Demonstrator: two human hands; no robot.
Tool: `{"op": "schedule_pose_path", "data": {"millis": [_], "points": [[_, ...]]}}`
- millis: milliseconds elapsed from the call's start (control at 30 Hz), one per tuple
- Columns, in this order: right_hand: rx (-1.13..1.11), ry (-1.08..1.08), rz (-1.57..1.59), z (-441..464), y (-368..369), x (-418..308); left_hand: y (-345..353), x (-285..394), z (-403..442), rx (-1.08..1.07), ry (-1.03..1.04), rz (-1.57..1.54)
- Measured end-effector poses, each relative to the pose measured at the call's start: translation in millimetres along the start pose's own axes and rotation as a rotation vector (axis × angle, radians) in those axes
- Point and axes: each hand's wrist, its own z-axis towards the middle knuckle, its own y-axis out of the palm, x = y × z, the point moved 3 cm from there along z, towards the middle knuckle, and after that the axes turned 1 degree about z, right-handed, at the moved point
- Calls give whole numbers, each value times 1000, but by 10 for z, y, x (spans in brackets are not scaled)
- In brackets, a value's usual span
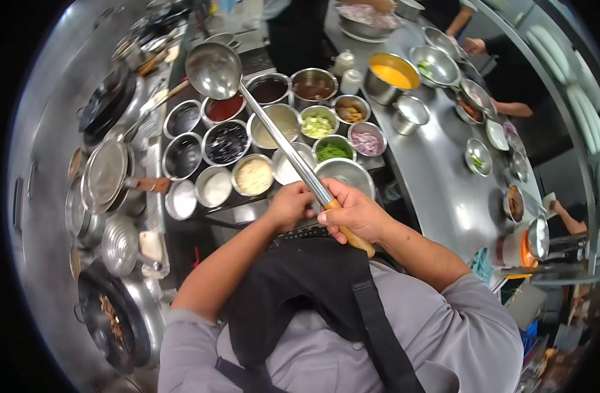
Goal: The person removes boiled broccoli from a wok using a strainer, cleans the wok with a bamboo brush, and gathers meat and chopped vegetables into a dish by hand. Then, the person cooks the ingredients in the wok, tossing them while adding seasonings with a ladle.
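Observation:
A long-handled metal ladle (213,71) is held up over the pots, its bowl at the upper left. My right hand (355,213) is wrapped round its wooden handle (352,241). Beside it, my left hand (292,206) is closed near the handle; what its fingers hold, if anything, is hidden. Below the ladle stand metal pots, among them a pot of red sauce (224,109), one with dark pieces (226,143), one with chopped greens (333,149) and one with sliced onion (366,141). An empty-looking metal bowl (345,174) is just beyond my right hand.
At the lower left a wok (110,321) holds some food. Strainers (107,173) lie along the left side. On the right, a steel counter (437,196) carries a pot of orange liquid (393,72) and several bowls. Other people's hands (512,109) reach in from the far right.

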Motion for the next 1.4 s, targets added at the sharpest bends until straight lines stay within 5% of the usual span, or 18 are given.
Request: {"op": "schedule_pose_path", "data": {"millis": [67, 133, 167, 233, 367, 433, 533, 600, 633, 667, 700, 767, 867, 933, 1067, 1167, 1400], "points": [[34, -11, -1, -136, -236, -7, 663, 120, 282, -326, -69, -267], [87, 24, -46, -262, -447, -16, 1058, 42, 567, -438, -379, -308], [60, 37, -56, -280, -492, -11, 1129, 15, 625, -415, -366, -326], [153, 24, -45, -283, -612, -7, 1256, -26, 572, -950, -257, -39], [174, 35, -111, -5, -834, 11, 801, -401, 614, -535, -60, 536], [223, 41, -182, 237, -908, 20, 50, -1181, 785, -335, 149, 833], [247, 35, -303, 620, -1036, 45, -1308, -2089, 420, 174, -189, 937], [237, 64, -326, 792, -1040, 40, -2157, -2389, -58, 347, -265, 1269], [233, 66, -312, 862, -1052, 69, -2633, -2628, -322, 470, -116, 1384], [229, 67, -299, 924, -1065, 110, -2864, -2479, -636, 822, -343, 1044], [239, 63, -301, 982, -1083, 162, -3093, -2390, -908, 955, -436, 961], [247, 80, -279, 1037, -1039, 175, -3520, -2488, -1329, 1190, -415, 889], [263, 91, -225, 1075, -1059, 226, -3659, -2362, -1658, 1252, -451, 751], [197, 96, 133, 1062, -1035, 202, -3704, -2419, -1659, 1223, -439, 677], [112, 48, 361, 1014, -1029, 152, -3766, -2656, -1537, 1149, -403, 566], [121, 38, 363, 942, -958, 93, -3887, -2735, -1406, 1116, -406, 721], [59, 38, 388, 666, -480, -59, -4093, -2749, -1427, 1112, -328, 559]]}}
